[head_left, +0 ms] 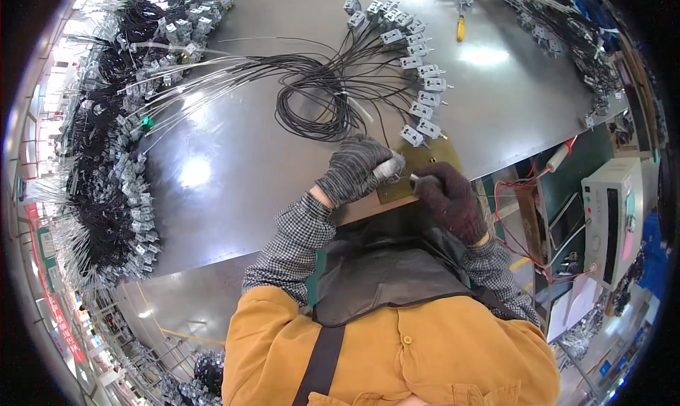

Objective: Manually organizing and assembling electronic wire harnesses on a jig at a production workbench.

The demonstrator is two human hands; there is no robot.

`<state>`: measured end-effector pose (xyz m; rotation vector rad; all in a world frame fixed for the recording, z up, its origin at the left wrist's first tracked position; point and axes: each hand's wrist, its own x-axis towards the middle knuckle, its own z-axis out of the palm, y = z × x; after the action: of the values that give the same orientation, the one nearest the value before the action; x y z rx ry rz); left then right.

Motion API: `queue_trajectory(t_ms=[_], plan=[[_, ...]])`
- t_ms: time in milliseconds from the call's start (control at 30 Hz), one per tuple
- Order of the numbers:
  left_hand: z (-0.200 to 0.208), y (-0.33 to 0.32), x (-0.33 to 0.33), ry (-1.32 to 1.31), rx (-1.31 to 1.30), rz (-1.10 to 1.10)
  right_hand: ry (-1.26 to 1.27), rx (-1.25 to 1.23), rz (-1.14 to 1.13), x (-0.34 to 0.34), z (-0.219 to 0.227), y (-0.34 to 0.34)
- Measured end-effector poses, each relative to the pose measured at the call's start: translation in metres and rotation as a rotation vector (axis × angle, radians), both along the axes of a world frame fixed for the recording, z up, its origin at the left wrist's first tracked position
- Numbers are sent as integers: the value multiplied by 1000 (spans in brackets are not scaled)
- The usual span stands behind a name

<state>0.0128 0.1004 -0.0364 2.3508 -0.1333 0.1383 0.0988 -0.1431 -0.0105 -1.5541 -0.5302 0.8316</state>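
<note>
Mustard jacket (404, 342) was nearest. Left hand (361, 169) and right hand (450, 201), fingers curled, grip indeterminable, were apart at the table's (244, 186) near edge; black cable bundle (343, 112) lay beyond.

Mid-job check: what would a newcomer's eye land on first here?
Probably the loose coil of black cables in the middle of the table, its silver connectors fanned out to the right. Next, the tangled heap of cables along the left side. Then the gloved left hand and right hand, close together by the brass-coloured plate.
</note>
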Motion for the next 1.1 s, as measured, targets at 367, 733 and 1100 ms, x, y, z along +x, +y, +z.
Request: queue_trajectory(t_ms=[367, 733, 1100], plan=[[30, -1, 13, 37, 244, -97, -756, 5, 49, -18, 7, 22], [41, -7, 18, 91, 354, -202, 823, 24, -83, -41, 0, 2], [51, -24, 17, 222, 549, -95, 278, 5, 127, -40, -9, 3]])
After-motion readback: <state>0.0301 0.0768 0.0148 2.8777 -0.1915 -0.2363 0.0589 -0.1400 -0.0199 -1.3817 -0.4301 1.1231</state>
